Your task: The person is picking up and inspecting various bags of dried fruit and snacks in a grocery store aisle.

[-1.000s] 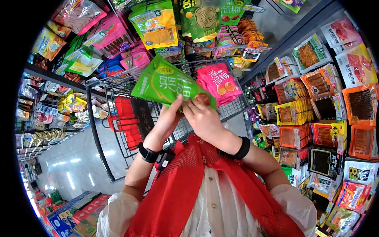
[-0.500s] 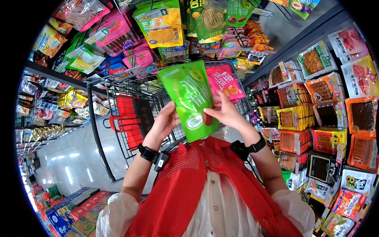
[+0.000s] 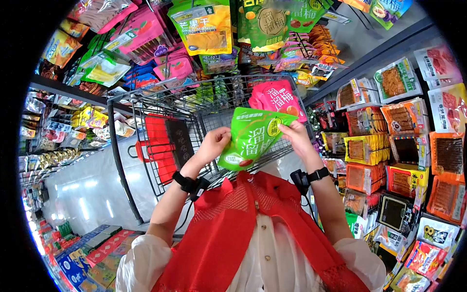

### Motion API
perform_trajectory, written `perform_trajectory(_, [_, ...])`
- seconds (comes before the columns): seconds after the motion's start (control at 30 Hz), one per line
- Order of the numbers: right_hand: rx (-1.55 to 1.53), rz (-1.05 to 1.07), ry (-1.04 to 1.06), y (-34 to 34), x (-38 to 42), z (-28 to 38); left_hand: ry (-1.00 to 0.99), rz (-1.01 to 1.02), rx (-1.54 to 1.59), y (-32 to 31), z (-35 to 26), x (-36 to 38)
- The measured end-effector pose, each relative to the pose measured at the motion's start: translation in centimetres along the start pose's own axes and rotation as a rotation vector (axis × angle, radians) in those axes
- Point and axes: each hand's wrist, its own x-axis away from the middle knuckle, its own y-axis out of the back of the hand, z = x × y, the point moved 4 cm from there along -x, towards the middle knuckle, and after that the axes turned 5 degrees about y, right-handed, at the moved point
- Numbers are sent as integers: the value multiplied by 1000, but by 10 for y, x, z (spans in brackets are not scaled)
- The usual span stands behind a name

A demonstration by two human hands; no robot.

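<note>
- Landmark I use: shopping cart (image 3: 146,104), directly ahead of the person's chest.
- Left hand (image 3: 214,142) sits over the cart's near rim, fingers clamped on the lower left edge of the green snack pouch (image 3: 253,138).
- I see the pouch held between both hands above the cart's near side, its long axis tilted, rising from lower left to upper right.
- Pouch print reads 溜溜梅; smaller lines too fine to read.
- Right hand (image 3: 296,136) pinches the pouch's upper right corner, fingers closed on it; both hands touch it, neither nearer.
- Pink pouch (image 3: 276,97) in the cart's far right corner carries the same 溜溜梅.
- Above the cart, a hanging yellow bag (image 3: 206,31) reads 芒果干.
</note>
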Motion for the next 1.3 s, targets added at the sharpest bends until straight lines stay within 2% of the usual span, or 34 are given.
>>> perform_trajectory(0.07, [353, 70, 69, 1, -1, 0, -69, -91, 69, 3, -6, 1])
perform_trajectory(0.1, [394, 93, 191, -6, -1, -3, -68, -90, 69, 4, -10, 1])
perform_trajectory(0.17, [646, 126, 250, -17, 2, -11, -317, -165, -52, 8, -28, 4])
perform_trajectory(0.2, [750, 151, 298, -24, 4, -14, -318, -162, -54, 10, -27, 3])
perform_trajectory(0.23, [834, 145, 366, -29, 5, -21, -363, -50, -284, 8, -26, 3])
perform_trajectory(0.27, [995, 166, 548, -37, 9, -19, -405, 64, -513, 4, -26, 3])
perform_trajectory(0.33, [1053, 195, 520, -44, 11, -28, -368, 119, -612, -10, -25, 4])
perform_trajectory(0.4, [1052, 221, 545, -45, 9, -32, -177, 233, -713, -24, -9, 1])
perform_trajectory(0.47, [1051, 247, 569, -46, 10, -33, -166, 256, -732, -27, -8, 4])
perform_trajectory(0.53, [953, 155, 438, -40, 9, -34, -110, 341, -614, -30, -11, 8])
perform_trajectory(0.57, [954, 153, 436, -40, 11, -31, -194, 284, -598, -30, -1, 6])
perform_trajectory(0.67, [1047, 119, 370, -39, 13, -26, -191, 214, -759, -24, 17, -9])
perform_trajectory(0.7, [995, 60, 334, -36, 12, -28, -239, 125, -752, -22, 14, -12])
perform_trajectory(0.73, [943, 2, 299, -32, 10, -31, -239, 127, -751, -20, 16, -17])
perform_trajectory(0.77, [944, 1, 296, -29, 8, -34, -198, 59, -781, -12, 23, -26])
perform_trajectory(0.83, [530, -16, 437, -22, 4, -33, -121, -12, -847, 1, 45, -47])
perform_trajectory(0.87, [556, 35, 364, -18, 7, -25, -86, -14, -882, 7, 60, -59])
perform_trajectory(0.93, [521, -4, 331, -7, 16, -18, -68, -6, -859, 14, 86, -80])
perform_trajectory(1.0, [545, -36, 287, 12, 29, -18, 41, 7, -866, 18, 106, -101])
perform_trajectory(1.13, [646, -160, 173, 53, 59, -29, 131, 108, -839, 17, 135, -142])
perform_trajectory(1.2, [620, -208, 103, 72, 74, -38, 118, 166, -870, 20, 150, -169])
perform_trajectory(1.27, [591, -239, 41, 82, 81, -41, 132, 319, -836, 23, 159, -188])
perform_trajectory(1.3, [591, -277, 23, 86, 85, -40, 132, 313, -787, 27, 155, -192])
